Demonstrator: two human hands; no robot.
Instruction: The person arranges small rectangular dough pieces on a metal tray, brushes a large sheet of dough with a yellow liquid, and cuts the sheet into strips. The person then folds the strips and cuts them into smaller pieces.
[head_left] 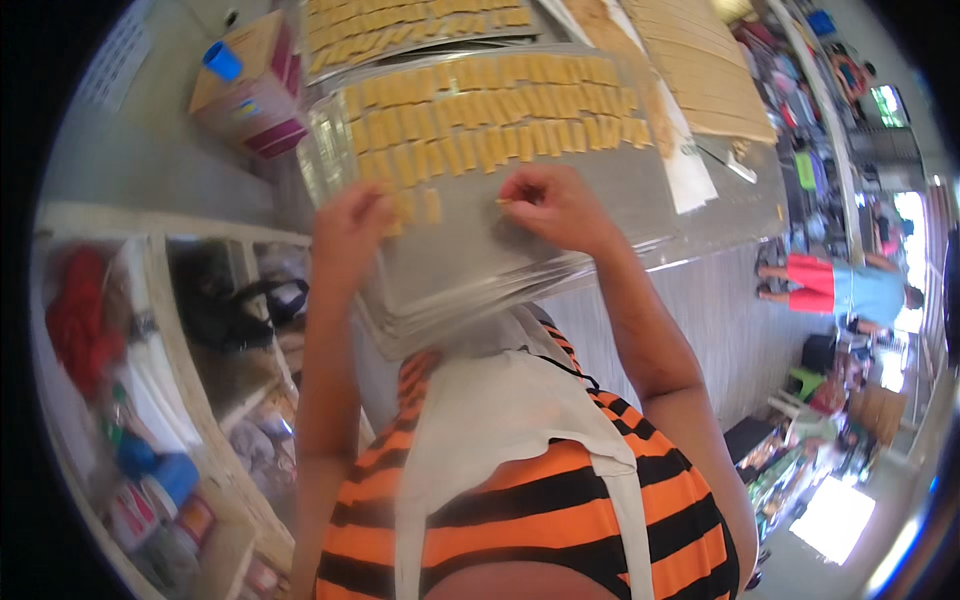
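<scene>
Rows of short, pale yellow dough strips (pixel 460 110) lie on a metal baking tray (pixel 480 270) in front of me. My right hand (pixel 555 208) is over the bare middle of the tray, thumb and fingers closed in a pinch. A small yellow end of a dough strip (pixel 502 204) shows at its fingertips. My left hand (pixel 352 228) is at the tray's left side, its fingertips against or just beside the strips at the near end of the rows. It is smeared by motion, so its grip is unclear.
The tray rests on a stack of trays. Beyond it lies another tray of strips (pixel 420 25), with a large sheet of dough (pixel 705 65) at the far right. A cardboard box (pixel 255 90) bearing a blue cup (pixel 222 61) stands left. A person (pixel 850 288) stands off right.
</scene>
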